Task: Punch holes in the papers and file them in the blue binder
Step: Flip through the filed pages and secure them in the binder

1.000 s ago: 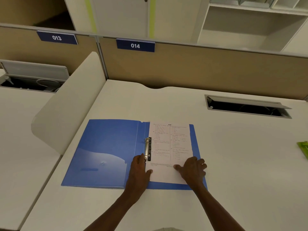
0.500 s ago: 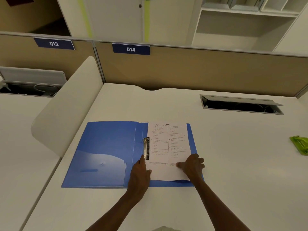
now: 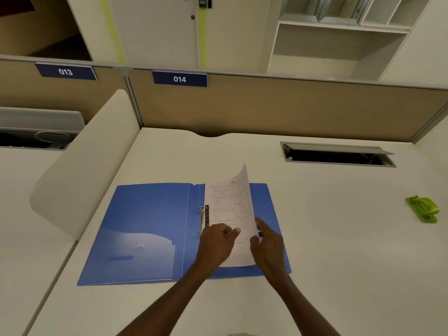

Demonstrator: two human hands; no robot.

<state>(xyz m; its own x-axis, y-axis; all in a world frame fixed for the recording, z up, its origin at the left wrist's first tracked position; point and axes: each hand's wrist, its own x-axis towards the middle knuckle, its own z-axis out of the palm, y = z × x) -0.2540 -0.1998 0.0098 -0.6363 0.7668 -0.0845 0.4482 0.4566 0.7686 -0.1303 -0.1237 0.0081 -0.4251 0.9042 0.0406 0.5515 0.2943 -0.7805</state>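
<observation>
The blue binder (image 3: 150, 229) lies open flat on the white desk, its metal ring clip (image 3: 203, 220) along the spine. Printed papers (image 3: 228, 204) sit at the rings, their right edge lifted and curling up off the right cover. My left hand (image 3: 215, 241) rests on the lower part of the papers beside the rings, thumb out on the sheet. My right hand (image 3: 269, 243) holds the raised right edge of the papers, fingers behind it. A green hole punch (image 3: 423, 209) sits far right on the desk.
A beige partition (image 3: 278, 110) with labels 013 and 014 closes the desk's back. An open cable hatch (image 3: 337, 156) is set in the desk at the back right. A rounded white divider (image 3: 84, 170) stands on the left.
The right hand has lifted the papers' right edge, which lay flat on the cover a second ago. The left hand moved right onto the sheet. The view tilted up and left.
</observation>
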